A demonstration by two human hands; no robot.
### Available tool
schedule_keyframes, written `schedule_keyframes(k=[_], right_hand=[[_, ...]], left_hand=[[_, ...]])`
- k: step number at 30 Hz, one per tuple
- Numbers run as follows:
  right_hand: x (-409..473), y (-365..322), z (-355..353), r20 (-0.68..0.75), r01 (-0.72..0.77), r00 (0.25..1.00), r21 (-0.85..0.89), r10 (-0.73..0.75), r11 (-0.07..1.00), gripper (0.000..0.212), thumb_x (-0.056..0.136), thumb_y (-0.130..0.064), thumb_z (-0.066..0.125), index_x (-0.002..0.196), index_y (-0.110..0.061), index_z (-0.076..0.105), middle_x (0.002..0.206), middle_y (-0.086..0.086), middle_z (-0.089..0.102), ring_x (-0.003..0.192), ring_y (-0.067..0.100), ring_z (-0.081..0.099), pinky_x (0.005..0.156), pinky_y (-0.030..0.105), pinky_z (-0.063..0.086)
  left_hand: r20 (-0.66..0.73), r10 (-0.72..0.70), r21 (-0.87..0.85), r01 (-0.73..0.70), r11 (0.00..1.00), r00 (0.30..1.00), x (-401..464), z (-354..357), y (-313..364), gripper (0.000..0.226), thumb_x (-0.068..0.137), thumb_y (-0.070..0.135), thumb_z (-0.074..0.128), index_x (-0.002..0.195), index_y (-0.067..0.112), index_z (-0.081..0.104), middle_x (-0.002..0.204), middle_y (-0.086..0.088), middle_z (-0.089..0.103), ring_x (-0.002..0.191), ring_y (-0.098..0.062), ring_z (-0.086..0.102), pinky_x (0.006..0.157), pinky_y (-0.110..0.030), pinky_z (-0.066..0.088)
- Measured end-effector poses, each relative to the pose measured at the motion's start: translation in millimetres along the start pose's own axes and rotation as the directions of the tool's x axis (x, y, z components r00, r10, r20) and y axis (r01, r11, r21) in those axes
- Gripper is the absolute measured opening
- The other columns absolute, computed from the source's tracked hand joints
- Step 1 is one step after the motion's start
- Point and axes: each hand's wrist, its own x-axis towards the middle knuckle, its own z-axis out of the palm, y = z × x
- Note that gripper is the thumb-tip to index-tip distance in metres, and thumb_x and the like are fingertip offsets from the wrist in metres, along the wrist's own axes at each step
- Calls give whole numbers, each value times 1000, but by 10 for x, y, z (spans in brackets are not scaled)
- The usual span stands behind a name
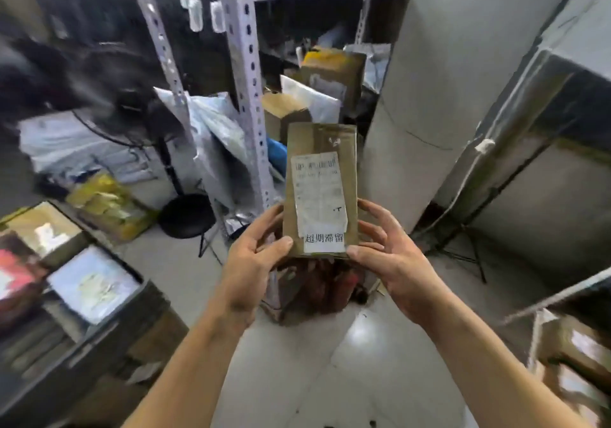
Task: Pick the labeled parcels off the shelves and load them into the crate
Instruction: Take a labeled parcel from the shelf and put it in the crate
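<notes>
Two hands, left and right, pinch the near end of one labeled parcel, its long axis pointing away toward the shelf, while the crate, lower left of the parcel on the left hand's side, already holds several parcels.

Dim indoor light; overhead glare on glossy floor below my arms. Heavy motion blur at left, fan smeared. Wide-angle bends shelf posts at edges. Label soft.
</notes>
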Motion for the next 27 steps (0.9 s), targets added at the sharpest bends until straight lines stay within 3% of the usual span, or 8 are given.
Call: schedule_keyframes(k=[3, 7, 10, 14, 17, 19, 23, 27], right_hand=[[182, 116, 446, 151, -35, 988, -54, 42, 998, 78, 82, -21, 86, 147, -49, 51, 142, -5, 66, 126, 21, 68, 111, 46, 53], [384, 258, 985, 360, -36, 930, -95, 68, 995, 82, 71, -36, 91, 141, -57, 54, 144, -10, 64, 128, 19, 67, 112, 49, 51], [498, 356, 1352, 501, -30, 862, -111, 82, 993, 83, 69, -37, 91, 141, -56, 55, 145, -9, 63, 121, 20, 71, 107, 45, 54], [710, 495, 1867, 645, -11, 756, -159, 112, 987, 78, 80, -34, 86, 145, -57, 51, 142, -14, 64, 118, 18, 72, 110, 53, 52], [860, 599, 2275, 703, -38, 694, -181, 156, 983, 74, 90, -18, 82, 148, -52, 51, 137, -14, 67, 118, 17, 72, 112, 52, 51], [992, 655, 2561, 737, -57, 650, -197, 186, 979, 75, 88, -21, 83, 149, -50, 50, 139, -12, 67, 119, 16, 72, 110, 48, 52], [1435, 836, 3221, 759, -88, 603, -241, 244, 967, 69, 96, -15, 75, 152, -44, 48, 138, -8, 70, 121, 12, 71, 93, 30, 60], [2036, 1071, 3955, 746, -84, 606, -287, 278, 954, 73, 96, -23, 76, 157, -45, 42, 137, -11, 71, 127, 16, 68, 110, 52, 52]], left_hand=[[-195, -33, -24, 29, 999, 980, -271, -444, -83, 55, 103, -2, 57, 147, 32, 58, 139, 8, 71, 125, -17, 70, 100, -37, 60], [-423, -32, 2, 37, 999, 905, -720, -858, -116, 57, 102, 0, 61, 146, 36, 61, 141, 14, 68, 127, -8, 67, 100, -30, 59], [-557, -51, -7, 57, 998, 829, -1031, -1080, -156, 56, 101, 0, 63, 142, 39, 64, 139, 14, 69, 128, -12, 67, 104, -34, 58], [-707, -71, -38, 62, 997, 704, -1253, -1369, -228, 54, 102, 0, 61, 141, 38, 64, 134, 12, 73, 124, -15, 70, 108, -44, 57], [-777, -91, -44, 89, 995, 623, -1337, -1605, -267, 51, 104, 6, 62, 133, 48, 65, 125, 17, 75, 121, -14, 71, 105, -48, 58], [-805, -97, -62, 79, 995, 585, -1337, -1813, -292, 51, 104, 5, 62, 127, 50, 65, 119, 18, 77, 118, -14, 72, 102, -48, 59], [-830, -140, -127, 61, 990, 540, -1135, -2468, -415, 50, 103, 0, 61, 134, 40, 66, 120, 14, 78, 117, -13, 73, 103, -47, 59], [-825, -192, -195, 51, 980, 531, -640, -3385, -565, 46, 103, 2, 62, 125, 43, 67, 123, 12, 78, 122, -16, 71, 103, -45, 58]])
